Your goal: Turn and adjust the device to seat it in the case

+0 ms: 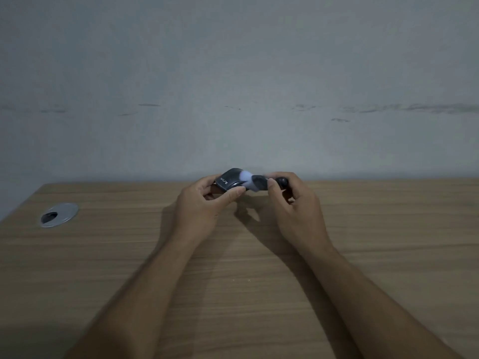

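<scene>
My left hand grips a small black computer mouse with white lettering, held just above the far part of the wooden desk. My right hand holds a short black brush by its dark handle. Its white-tipped bristles touch the mouse's top. The brush is blurred. Both forearms reach in from the bottom of the view.
A round silver cable grommet is set into the desk at the left. A bare grey wall with scuff marks rises right behind the desk's far edge. The desk's left edge slants off at the far left.
</scene>
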Tool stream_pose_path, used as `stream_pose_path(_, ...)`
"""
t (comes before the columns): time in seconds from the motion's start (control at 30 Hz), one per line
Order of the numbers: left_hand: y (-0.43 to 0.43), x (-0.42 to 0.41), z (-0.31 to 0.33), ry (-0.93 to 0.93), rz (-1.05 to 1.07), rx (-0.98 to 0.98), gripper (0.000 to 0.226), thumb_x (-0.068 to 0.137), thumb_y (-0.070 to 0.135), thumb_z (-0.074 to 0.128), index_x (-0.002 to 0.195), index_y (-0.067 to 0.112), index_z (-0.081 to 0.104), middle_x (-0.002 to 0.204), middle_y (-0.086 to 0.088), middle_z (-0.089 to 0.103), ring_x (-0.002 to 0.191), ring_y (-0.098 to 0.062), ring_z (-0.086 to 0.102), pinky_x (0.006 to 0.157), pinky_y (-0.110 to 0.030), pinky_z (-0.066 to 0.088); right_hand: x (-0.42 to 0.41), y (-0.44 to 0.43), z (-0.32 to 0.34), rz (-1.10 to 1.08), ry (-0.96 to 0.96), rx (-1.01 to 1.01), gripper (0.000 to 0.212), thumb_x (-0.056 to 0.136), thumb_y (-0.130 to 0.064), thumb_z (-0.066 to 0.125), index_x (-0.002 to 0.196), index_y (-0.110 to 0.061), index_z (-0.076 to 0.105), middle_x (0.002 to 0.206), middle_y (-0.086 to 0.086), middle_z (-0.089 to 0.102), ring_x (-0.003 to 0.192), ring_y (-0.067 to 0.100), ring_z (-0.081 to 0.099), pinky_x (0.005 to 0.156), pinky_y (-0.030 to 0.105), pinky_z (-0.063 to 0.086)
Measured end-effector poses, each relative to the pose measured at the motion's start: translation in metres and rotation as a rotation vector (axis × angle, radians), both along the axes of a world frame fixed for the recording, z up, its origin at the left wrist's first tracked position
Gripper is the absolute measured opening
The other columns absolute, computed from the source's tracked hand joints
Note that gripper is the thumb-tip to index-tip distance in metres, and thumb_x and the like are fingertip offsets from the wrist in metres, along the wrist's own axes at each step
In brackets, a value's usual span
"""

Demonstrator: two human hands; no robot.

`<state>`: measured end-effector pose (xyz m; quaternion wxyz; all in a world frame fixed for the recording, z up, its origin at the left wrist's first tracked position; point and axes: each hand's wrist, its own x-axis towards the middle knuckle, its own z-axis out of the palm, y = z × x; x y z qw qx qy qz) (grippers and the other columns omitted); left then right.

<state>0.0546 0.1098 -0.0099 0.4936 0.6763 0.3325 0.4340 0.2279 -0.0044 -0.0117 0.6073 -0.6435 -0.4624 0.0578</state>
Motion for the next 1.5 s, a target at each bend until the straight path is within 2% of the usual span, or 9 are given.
stream_pose_path(0.1, 0.001, -0.001, 0.0, -0.01, 0.004, -0.009, 0.037, 0.08, 0.044, 0.096, 0.115, 0.037, 0.084, 0.103, 0.008, 0.088, 0.095, -0.013, 0.085, 0.093, -0.041, 0.068, -0.003, 0.0, -0.001, 0.064, -0.036, 0.012, 0.011, 0.108, -0.035, 0.065, 0.108, -0.035, 0.076, 0.081, -0.022, 0.071, 0.064, -0.002, 0.059, 0.061, 0.013, 0.044)
stream_pose_path(0.27, -0.002, 0.0, 0.001, 0.013, 0.016, 0.002, 0.036, 0.083, 0.04, 0.094, 0.118, 0.036, 0.083, 0.105, 0.013, 0.088, 0.095, -0.008, 0.084, 0.092, -0.034, 0.065, 0.009, 0.003, -0.002, -0.101, 0.089, -0.046, 0.016, 0.109, -0.03, 0.066, 0.109, -0.025, 0.081, 0.091, -0.01, 0.08, 0.08, 0.004, 0.071, 0.076, 0.027, 0.055)
stream_pose_path(0.4, -0.002, -0.002, 0.004, 0.075, 0.034, 0.049, 0.048, 0.084, 0.033, 0.095, 0.128, 0.03, 0.078, 0.109, 0.014, 0.086, 0.103, -0.004, 0.082, 0.096, -0.035, 0.065, 0.004, 0.001, 0.001, 0.023, 0.084, -0.015, 0.016, 0.109, -0.029, 0.066, 0.101, -0.025, 0.08, 0.086, -0.009, 0.078, 0.074, -0.004, 0.065, 0.07, 0.015, 0.05)
stream_pose_path(0.53, -0.005, -0.004, 0.007, 0.188, 0.045, 0.112, 0.061, 0.082, 0.037, 0.095, 0.138, 0.036, 0.071, 0.117, 0.025, 0.079, 0.113, 0.013, 0.071, 0.094, -0.016, 0.053, 0.003, 0.002, 0.001, 0.023, 0.078, -0.022, 0.02, 0.11, -0.031, 0.065, 0.095, -0.024, 0.077, 0.078, -0.012, 0.072, 0.071, 0.0, 0.061, 0.068, 0.019, 0.049)
stream_pose_path(0.7, -0.007, -0.004, 0.007, 0.253, 0.012, 0.183, 0.066, 0.083, 0.033, 0.095, 0.143, 0.04, 0.067, 0.139, 0.013, 0.072, 0.127, -0.002, 0.065, 0.099, -0.009, 0.047, 0.011, 0.001, 0.0, -0.11, 0.14, -0.047, 0.022, 0.113, -0.038, 0.062, 0.108, -0.028, 0.08, 0.092, -0.009, 0.081, 0.08, -0.001, 0.069, 0.075, 0.021, 0.051)
stream_pose_path(0.97, -0.02, -0.004, 0.017, 0.347, 0.142, 0.313, 0.063, 0.084, 0.026, 0.093, 0.141, 0.037, 0.07, 0.123, 0.002, 0.067, 0.096, 0.015, 0.055, 0.076, 0.009, 0.036, -0.004, -0.001, 0.005, 0.071, -0.033, 0.015, 0.016, 0.11, -0.027, 0.068, 0.098, -0.036, 0.075, 0.082, -0.021, 0.074, 0.068, -0.007, 0.061, 0.066, 0.009, 0.044)
stream_pose_path(1.07, -0.025, -0.004, 0.02, 0.337, 0.164, 0.336, 0.062, 0.083, 0.032, 0.095, 0.139, 0.037, 0.07, 0.117, 0.008, 0.065, 0.096, 0.016, 0.054, 0.077, 0.009, 0.035, 0.002, 0.0, 0.001, -0.029, 0.028, -0.009, 0.014, 0.11, -0.029, 0.067, 0.103, -0.026, 0.078, 0.084, -0.01, 0.077, 0.072, -0.002, 0.064, 0.07, 0.018, 0.049)
stream_pose_path(1.27, -0.032, -0.004, 0.023, 0.354, 0.154, 0.463, 0.06, 0.079, 0.024, 0.095, 0.135, 0.029, 0.073, 0.102, 0.033, 0.059, 0.104, -0.003, 0.061, 0.085, 0.005, 0.036, -0.003, -0.002, 0.003, -0.012, -0.019, -0.006, 0.017, 0.112, -0.031, 0.067, 0.122, -0.025, 0.079, 0.112, -0.009, 0.08, 0.092, 0.009, 0.073, 0.079, 0.022, 0.052)
stream_pose_path(1.5, -0.023, -0.002, 0.019, 0.421, 0.149, 0.526, 0.066, 0.076, 0.007, 0.095, 0.136, 0.018, 0.071, 0.117, 0.011, 0.064, 0.115, -0.016, 0.061, 0.088, 0.003, 0.037, -0.022, -0.006, 0.007, 0.044, -0.383, 0.126, 0.014, 0.104, -0.019, 0.071, 0.111, -0.01, 0.078, 0.099, -0.006, 0.067, 0.081, -0.011, 0.056, 0.075, 0.007, 0.039)
